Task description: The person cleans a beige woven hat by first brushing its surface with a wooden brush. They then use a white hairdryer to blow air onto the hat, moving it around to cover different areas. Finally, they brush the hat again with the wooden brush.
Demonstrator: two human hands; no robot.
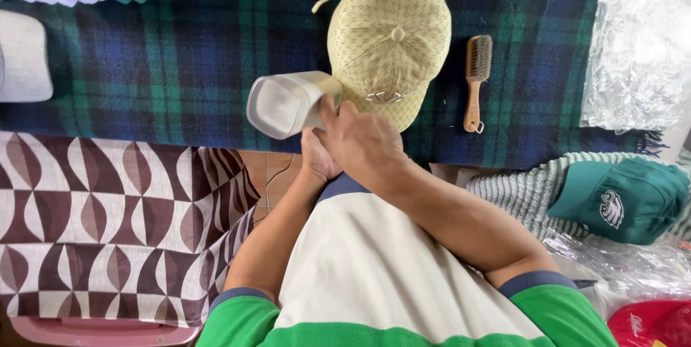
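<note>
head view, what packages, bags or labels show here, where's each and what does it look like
Clear plastic bag: top right on the plaid blanket, crinkled, shiny.
Clear plastic wrap: lower right, under the green cap.
Red package: bottom right corner, glossy, partly cut off.
Cap emblem: white and grey patch on the green cap's front.

I see the cap (389, 44) on the blanket (180, 66), a brush (476, 80) at its 3 o'clock, plastic bags (639, 52) farther that way, a steamer (288, 104) touching its 8 o'clock.
</note>
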